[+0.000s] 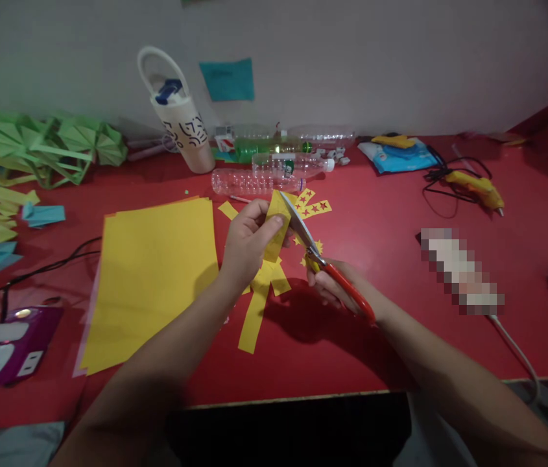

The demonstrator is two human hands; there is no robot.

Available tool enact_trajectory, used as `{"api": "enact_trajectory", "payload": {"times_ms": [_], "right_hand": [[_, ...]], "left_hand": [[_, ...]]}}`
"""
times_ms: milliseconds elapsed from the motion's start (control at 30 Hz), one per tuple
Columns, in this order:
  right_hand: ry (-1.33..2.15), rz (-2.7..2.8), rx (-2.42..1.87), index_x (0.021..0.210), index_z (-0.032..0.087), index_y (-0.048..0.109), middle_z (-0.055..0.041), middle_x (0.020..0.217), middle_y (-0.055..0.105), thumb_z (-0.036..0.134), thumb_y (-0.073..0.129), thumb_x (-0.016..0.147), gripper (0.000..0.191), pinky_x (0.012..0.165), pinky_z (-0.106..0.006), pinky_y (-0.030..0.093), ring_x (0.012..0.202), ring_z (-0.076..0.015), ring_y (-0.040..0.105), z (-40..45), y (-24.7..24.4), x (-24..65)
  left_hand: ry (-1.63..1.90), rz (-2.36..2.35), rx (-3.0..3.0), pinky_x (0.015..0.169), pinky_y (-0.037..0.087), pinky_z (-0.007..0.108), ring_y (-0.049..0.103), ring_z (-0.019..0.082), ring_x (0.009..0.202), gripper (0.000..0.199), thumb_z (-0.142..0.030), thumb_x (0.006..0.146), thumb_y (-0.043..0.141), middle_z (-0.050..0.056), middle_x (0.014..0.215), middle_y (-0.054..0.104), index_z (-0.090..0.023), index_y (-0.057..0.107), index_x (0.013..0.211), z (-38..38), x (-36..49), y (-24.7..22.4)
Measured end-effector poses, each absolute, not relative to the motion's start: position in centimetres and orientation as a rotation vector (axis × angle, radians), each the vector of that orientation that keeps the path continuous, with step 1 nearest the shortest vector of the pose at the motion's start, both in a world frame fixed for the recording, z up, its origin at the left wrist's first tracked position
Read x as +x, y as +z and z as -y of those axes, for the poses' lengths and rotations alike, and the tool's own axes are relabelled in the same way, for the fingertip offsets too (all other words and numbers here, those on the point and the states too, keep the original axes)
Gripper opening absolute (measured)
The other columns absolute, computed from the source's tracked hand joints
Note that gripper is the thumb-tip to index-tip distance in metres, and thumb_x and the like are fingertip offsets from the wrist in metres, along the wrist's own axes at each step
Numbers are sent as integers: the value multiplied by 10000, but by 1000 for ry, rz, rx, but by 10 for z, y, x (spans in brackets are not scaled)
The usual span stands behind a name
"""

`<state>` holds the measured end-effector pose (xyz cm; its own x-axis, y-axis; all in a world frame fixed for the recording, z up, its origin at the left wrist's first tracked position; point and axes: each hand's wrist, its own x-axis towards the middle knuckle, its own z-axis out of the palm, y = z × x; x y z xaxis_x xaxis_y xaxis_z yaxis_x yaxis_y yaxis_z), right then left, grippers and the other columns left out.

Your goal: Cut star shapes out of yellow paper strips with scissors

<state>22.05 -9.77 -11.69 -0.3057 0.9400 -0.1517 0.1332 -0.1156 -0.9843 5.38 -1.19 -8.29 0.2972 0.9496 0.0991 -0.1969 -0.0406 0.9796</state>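
Observation:
My left hand (249, 240) pinches a small yellow paper piece (276, 243) near the middle of the red table, thumb on top. Red-handled scissors (346, 285) are in my right hand (329, 285), their blades pointing up and left against the paper's right edge. Below the paper lie yellow strips (254, 321). Just beyond the blades are strips with star-shaped marks (316, 208), and small yellow stars lie partly hidden behind the scissors. To the left of my left hand rests a stack of yellow sheets (157, 279).
Plastic bottles (259, 181) and a white tumbler (183, 130) stand or lie along the wall. Green folded paper (74, 146) and a purple device (11, 344) are at left. Right are a blue packet (393, 157), a yellow glue gun (473, 186) and a blurred-out corded object (461, 269).

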Motion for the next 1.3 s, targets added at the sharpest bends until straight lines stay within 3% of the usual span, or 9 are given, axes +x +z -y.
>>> {"api": "enact_trajectory", "payload": {"times_ms": [400,1300], "right_hand": [[1482,1453,-1237,713,230,396,88,534,362,699,538,848,508,425,-239,386,429,-69,350,99,-113,220],[1451,1453,-1283,708,220,434,84,531,397,759,539,811,558,388,-232,369,396,-58,357,99,-109,221]], "left_hand": [[1080,-850,1253,557,560,268,616,121,567,66,-236,781,572,-23,618,600,-212,517,754,12,52,-82],[1093,-779,1282,541,540,235,585,97,546,74,-236,761,610,-29,621,609,-206,545,744,9,46,-83]]}}
